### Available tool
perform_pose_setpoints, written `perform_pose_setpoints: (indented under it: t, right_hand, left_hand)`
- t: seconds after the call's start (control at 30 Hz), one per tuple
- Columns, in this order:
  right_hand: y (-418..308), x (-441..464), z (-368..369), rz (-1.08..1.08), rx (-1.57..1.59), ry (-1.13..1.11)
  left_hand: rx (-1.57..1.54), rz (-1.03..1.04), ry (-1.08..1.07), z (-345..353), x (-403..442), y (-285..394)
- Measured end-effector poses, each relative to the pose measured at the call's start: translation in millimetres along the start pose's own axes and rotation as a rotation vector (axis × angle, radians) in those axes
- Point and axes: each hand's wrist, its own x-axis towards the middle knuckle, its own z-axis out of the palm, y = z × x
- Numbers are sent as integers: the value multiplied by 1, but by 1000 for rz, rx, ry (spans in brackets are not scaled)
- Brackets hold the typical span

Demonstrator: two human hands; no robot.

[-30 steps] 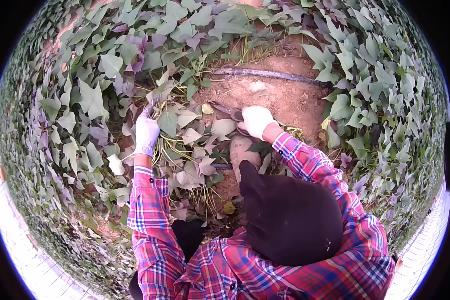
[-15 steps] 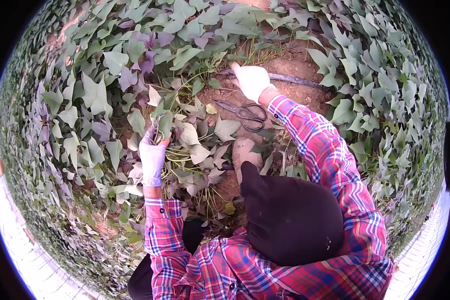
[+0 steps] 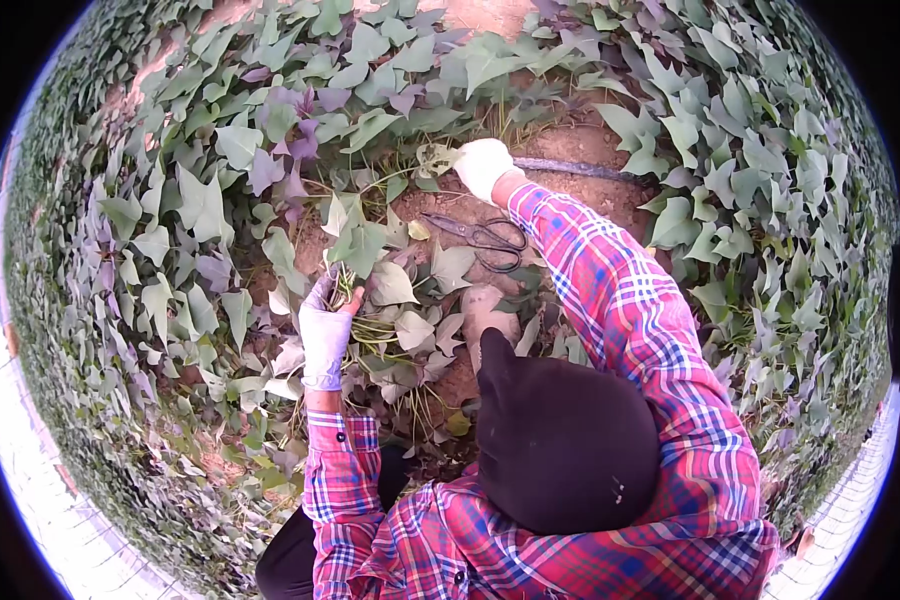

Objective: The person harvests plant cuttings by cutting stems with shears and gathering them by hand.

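Observation:
My left hand [image 3: 327, 335], in a pale glove with bare fingertips showing, is closed around a bunch of vine stems [image 3: 344, 290] among the leaves at centre left. Farther forward, my right hand [image 3: 485, 168] in a white glove is closed at a vine leaf [image 3: 436, 160], beside the dark hose; its fingertips are partly hidden. Dark-handled scissors [image 3: 483, 236] lie on the soil between my hands, below my right hand, touched by neither.
A dark hose [image 3: 580, 168] crosses the bare soil. Dense green and purple vines [image 3: 205, 205] surround the patch. My shoe [image 3: 487, 308] rests on the soil below the scissors, and my dark-clad knee [image 3: 570, 440] is in front of me.
My right hand has let go of the scissors, leaving them on the soil, and moved forward and left to the vines. My left hand has come back and slightly right, with stems in it.

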Motion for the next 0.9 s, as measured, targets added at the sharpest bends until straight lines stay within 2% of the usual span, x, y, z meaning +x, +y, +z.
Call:
perform_pose_setpoints:
  t: [0.07, 0.1, 0.17, 0.2, 0.23, 0.27, 0.3, 0.37, 0.4, 0.47, 0.5, 0.57, 0.63, 0.67, 0.7, 0.77, 0.83, 0.9]
  right_hand:
    - [-3, -9, -16, -25, 29, 124]
    - [-7, -8, -30, 33, -53, -36]
    - [-15, -18, -71, -31, 188, 232]
    - [-16, -17, -89, -95, 262, 272]
    - [-22, -19, -116, -88, 330, 241]
    - [-33, -21, -145, -92, 401, 211]
    - [-40, -25, -167, -172, 542, 219]
    - [-61, -29, -210, -344, 557, 238]
    - [-79, -42, -236, -231, 762, 5]
    - [-113, -46, -256, -455, 829, 31]
    - [-129, -57, -275, -446, 731, -27]
    - [-164, -68, -290, -588, 527, 7]
    - [-190, -81, -304, -682, 420, 126]
    - [-199, -90, -316, -709, 323, 189]
    - [-209, -96, -320, -704, 198, 217]
    - [-224, -113, -333, -802, 115, 331]
    - [-236, -129, -343, -784, 55, 253]
    - [-244, -138, -342, -816, 175, 332]
  left_hand:
    - [-14, 44, 14, -2, -7, 7]
    - [-67, 40, 4, -4, -12, 11]
    - [-88, 28, 37, -7, -23, 27]
    - [-105, 16, 56, -10, -27, 33]
    - [-78, 21, 159, -14, -31, 32]
    - [-93, 46, 166, -22, -33, 35]
    - [-107, 73, 179, -31, -34, 39]
    - [-264, 183, 225, -38, -41, 59]
    - [-356, 149, 236, -41, -48, 73]
    - [-491, 184, 221, -42, -63, 98]
    - [-495, 224, 251, -44, -67, 101]
    - [-533, 211, 290, -46, -93, 131]
    - [-552, 296, 291, -55, -111, 142]
    - [-601, 192, 283, -63, -124, 150]
    - [-618, 190, 340, -71, -127, 149]
    - [-613, 195, 409, -74, -154, 166]
    - [-650, 225, 437, -82, -170, 169]
    - [-620, 237, 478, -93, -185, 167]
